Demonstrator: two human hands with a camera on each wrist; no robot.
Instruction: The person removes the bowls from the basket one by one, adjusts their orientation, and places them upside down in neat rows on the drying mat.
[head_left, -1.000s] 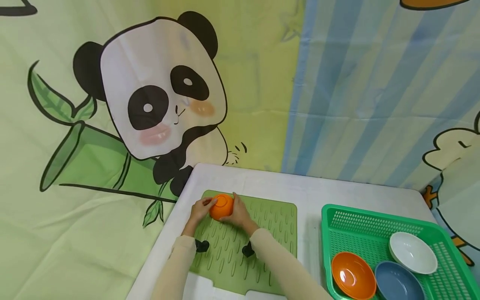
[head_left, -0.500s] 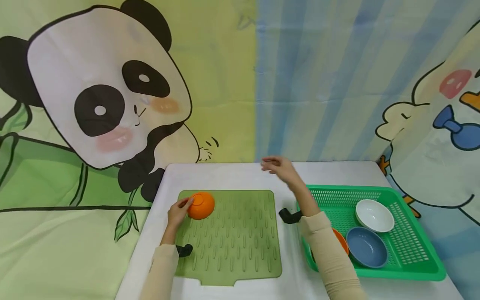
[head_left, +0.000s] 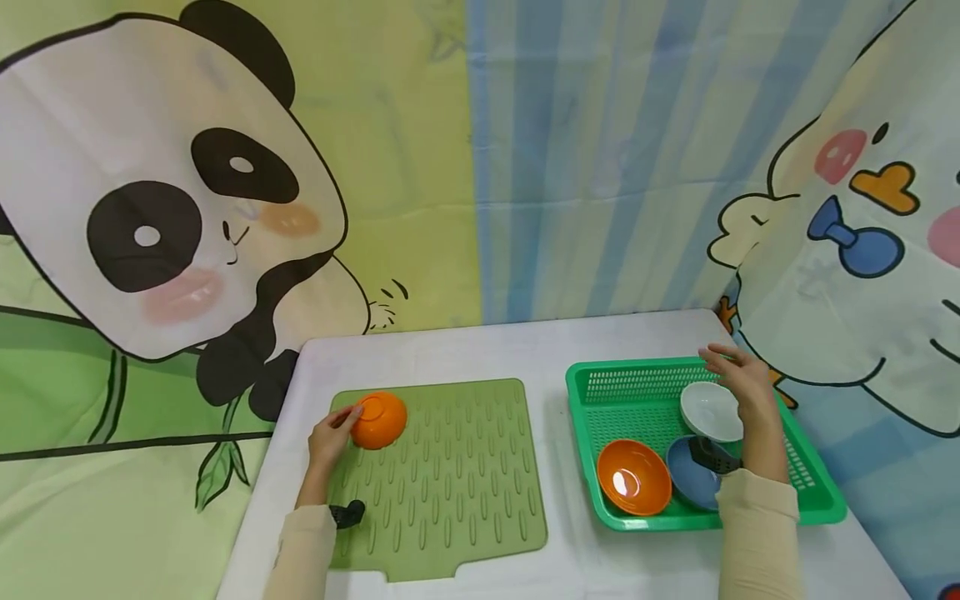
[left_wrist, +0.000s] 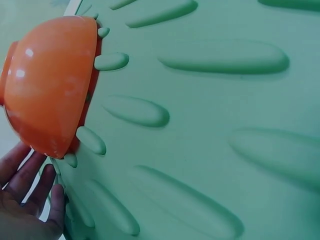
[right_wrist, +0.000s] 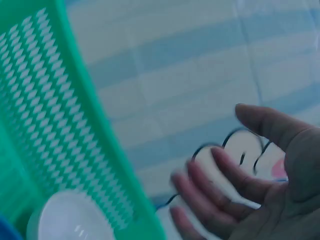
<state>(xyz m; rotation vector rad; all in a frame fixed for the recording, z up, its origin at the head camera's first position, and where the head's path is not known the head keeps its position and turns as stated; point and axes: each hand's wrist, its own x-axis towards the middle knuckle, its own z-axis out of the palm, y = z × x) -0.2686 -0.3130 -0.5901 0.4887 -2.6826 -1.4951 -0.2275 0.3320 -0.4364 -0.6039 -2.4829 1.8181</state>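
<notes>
An orange bowl (head_left: 380, 421) lies upside down at the back left of a green ribbed mat (head_left: 450, 467). My left hand (head_left: 328, 440) is at the bowl's left side; in the left wrist view its fingers (left_wrist: 30, 175) are loosely extended and touch the bowl's lower edge without curling round it. Over the back right of a green basket (head_left: 637, 363) hovers my right hand (head_left: 744, 383), fingers spread and nothing in them. Just left of that hand a white bowl (head_left: 707, 410) sits in the basket, with a blue bowl (head_left: 684, 473) in front, partly hidden by the wrist camera.
Another orange bowl (head_left: 634, 479) lies face up in the basket's front left corner. Mat and basket stand side by side on a white-covered table (head_left: 442, 354). Printed curtains (head_left: 592, 167) hang behind and to the right.
My right hand has let go of the overturned orange bowl and swung right to above the basket. The left hand stays at the bowl. The head view has turned right.
</notes>
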